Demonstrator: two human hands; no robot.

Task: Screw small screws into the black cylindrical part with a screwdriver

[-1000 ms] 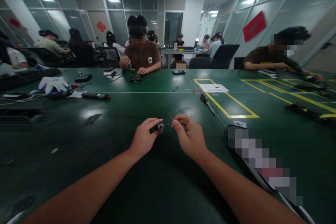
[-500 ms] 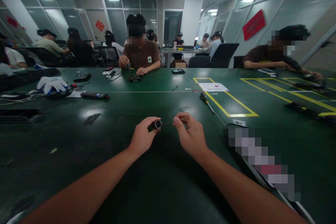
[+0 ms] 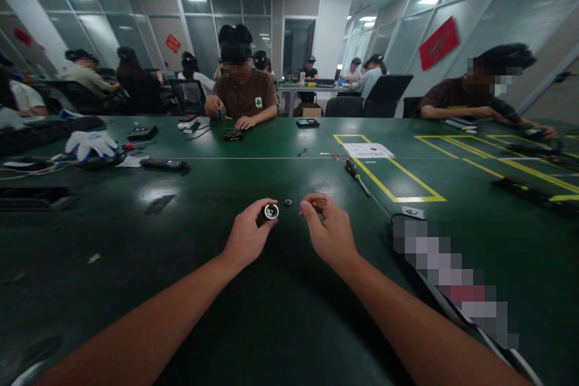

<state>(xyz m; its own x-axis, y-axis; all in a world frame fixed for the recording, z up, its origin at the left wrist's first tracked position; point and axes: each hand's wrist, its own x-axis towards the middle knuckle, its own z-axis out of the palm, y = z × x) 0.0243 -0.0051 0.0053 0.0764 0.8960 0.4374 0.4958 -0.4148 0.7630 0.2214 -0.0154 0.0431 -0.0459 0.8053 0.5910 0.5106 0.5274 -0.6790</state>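
Observation:
My left hand (image 3: 246, 232) is closed around a short black cylinder, whose round open end (image 3: 271, 211) has a silver rim and faces me. Between the thumb and fingers of my right hand (image 3: 329, 229) is a thin dark metal rod (image 3: 293, 211). Its tip points left and stands just apart from the cylinder. The rod's other end is hidden by my fingers. A small round ring-like piece (image 3: 288, 202) shows on the green table just beyond the gap between my hands.
A screwdriver (image 3: 357, 177) lies beyond my right hand, near yellow tape and a paper sheet (image 3: 368, 150). White gloves (image 3: 91, 145) and a dark pen-shaped tool (image 3: 163, 164) are at left. A blurred-out long item (image 3: 452, 277) lies along my right forearm. Co-workers sit across the table.
The small ring-like piece now shows separately on the table between my hands. The rod's tip has come away from the cylinder, and the cylinder's open end faces me more fully.

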